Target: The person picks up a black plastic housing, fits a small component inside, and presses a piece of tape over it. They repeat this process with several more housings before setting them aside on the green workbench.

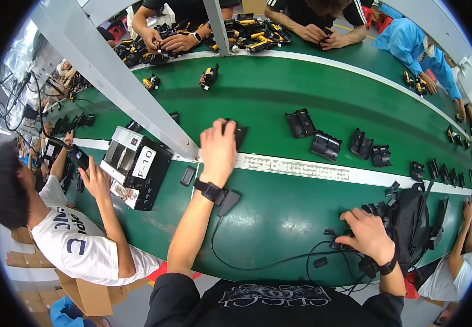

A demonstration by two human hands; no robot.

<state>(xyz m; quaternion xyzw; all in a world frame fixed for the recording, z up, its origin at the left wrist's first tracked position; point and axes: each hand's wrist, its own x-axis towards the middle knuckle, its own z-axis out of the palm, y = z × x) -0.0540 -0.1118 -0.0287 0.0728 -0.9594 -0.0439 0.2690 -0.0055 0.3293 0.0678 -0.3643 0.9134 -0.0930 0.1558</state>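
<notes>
My left hand [218, 150] reaches over the white rail to the near edge of the green belt. Its fingers are closed on a black plastic shell [241, 135], partly hidden behind them. At the right of the table, my right hand [368, 235] hovers at a heap of small black plastic parts [384, 212]. Its thumb and fingers are apart, and nothing shows between them. A small black piece [329, 232] lies beside its fingertips. Both wrists wear black straps, and the left one carries a black wired block [228, 203].
Black half-shells [326, 145] lie along the green belt [279, 82]. A boxy machine [136, 169] stands left, beside a slanted metal post [132, 87]. A cable [257, 268] loops across the table. A black bag [410, 223] sits right. Co-workers sit at the left, right and far side.
</notes>
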